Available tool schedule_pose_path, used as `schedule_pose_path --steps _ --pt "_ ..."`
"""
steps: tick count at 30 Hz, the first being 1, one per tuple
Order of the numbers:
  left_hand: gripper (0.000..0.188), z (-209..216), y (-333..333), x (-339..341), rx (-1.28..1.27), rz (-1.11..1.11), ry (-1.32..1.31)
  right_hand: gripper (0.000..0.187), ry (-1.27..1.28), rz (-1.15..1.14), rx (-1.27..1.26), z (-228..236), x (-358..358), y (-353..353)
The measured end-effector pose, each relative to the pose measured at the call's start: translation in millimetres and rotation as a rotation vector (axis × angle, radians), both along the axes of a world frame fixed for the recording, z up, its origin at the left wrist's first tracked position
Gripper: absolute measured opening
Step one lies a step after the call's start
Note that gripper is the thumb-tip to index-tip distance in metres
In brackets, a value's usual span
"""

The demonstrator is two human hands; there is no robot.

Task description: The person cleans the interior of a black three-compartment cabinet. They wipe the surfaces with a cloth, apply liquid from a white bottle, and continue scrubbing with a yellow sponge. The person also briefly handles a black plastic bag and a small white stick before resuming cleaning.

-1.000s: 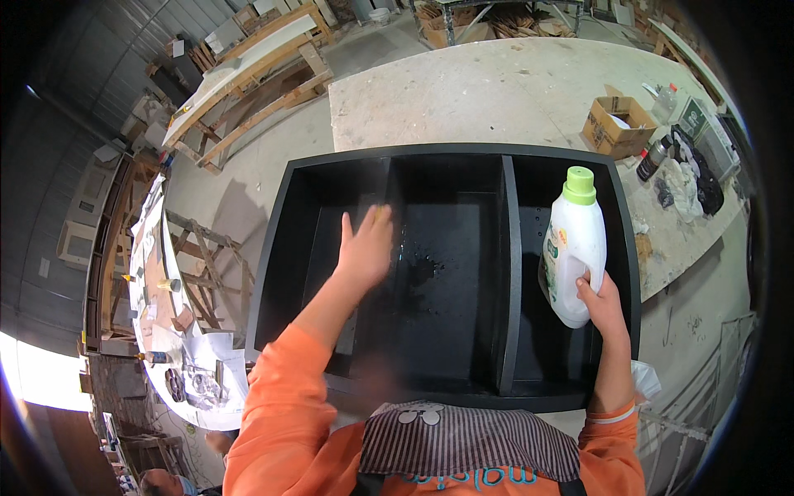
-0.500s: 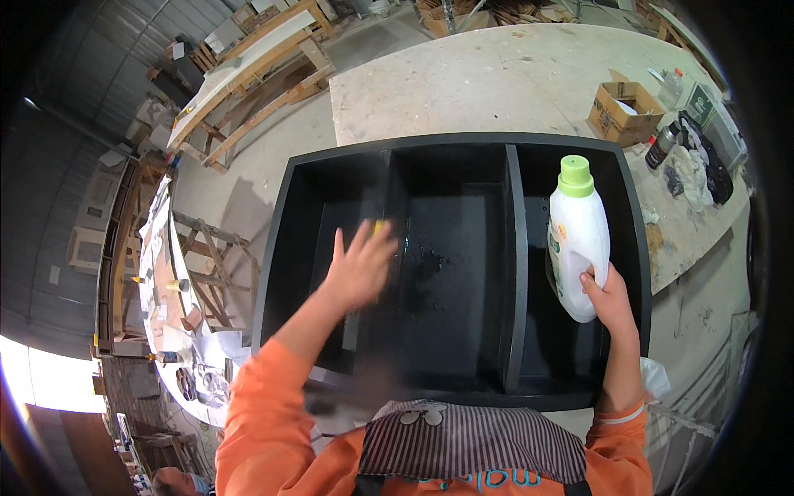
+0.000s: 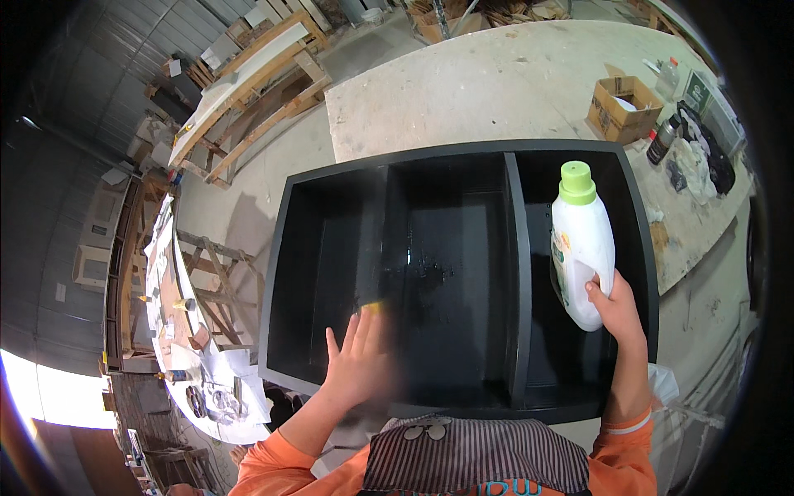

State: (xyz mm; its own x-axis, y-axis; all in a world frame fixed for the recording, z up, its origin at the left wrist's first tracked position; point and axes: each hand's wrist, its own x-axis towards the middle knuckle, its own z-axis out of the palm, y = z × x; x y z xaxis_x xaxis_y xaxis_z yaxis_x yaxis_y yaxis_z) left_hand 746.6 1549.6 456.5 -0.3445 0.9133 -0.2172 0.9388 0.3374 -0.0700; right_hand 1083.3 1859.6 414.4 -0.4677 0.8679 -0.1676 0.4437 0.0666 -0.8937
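Note:
A black cabinet (image 3: 289,248) with three compartments lies on its back in front of me. My left hand (image 3: 357,364) presses flat, fingers spread, on a yellow sponge (image 3: 374,307) against the wet floor near the divider between the left and middle compartments; the hand is blurred. My right hand (image 3: 616,304) grips the lower part of a white detergent bottle (image 3: 581,244) with a green cap, held upright over the right compartment.
The cabinet rests on a pale board table (image 3: 496,83). A small open cardboard box (image 3: 624,107), a dark spray can (image 3: 662,142) and rags lie at its right end. Wooden frames (image 3: 256,91) and a cluttered white bench (image 3: 190,364) stand to the left.
My left hand has slid with the sponge from the far part of the cabinet floor toward me, to the near edge. The bottle in my right hand has stayed in place.

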Motion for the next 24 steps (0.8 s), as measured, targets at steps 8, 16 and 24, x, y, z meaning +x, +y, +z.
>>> schedule_pose_path --steps 8,16,24 --pt "0.077 -30.1 101.9 -73.0 0.132 0.056 0.052 0.031 0.026 -0.013 -0.024 -2.0 -1.1 -0.6" --pt "0.078 -44.7 218.2 -123.2 0.162 0.346 -0.067 0.032 -0.013 0.019 0.026 -0.7 0.9 -1.2" --pt "0.083 -34.3 119.0 -65.4 0.162 0.305 -0.097 0.032 -0.061 0.017 0.028 -6.1 3.0 2.1"
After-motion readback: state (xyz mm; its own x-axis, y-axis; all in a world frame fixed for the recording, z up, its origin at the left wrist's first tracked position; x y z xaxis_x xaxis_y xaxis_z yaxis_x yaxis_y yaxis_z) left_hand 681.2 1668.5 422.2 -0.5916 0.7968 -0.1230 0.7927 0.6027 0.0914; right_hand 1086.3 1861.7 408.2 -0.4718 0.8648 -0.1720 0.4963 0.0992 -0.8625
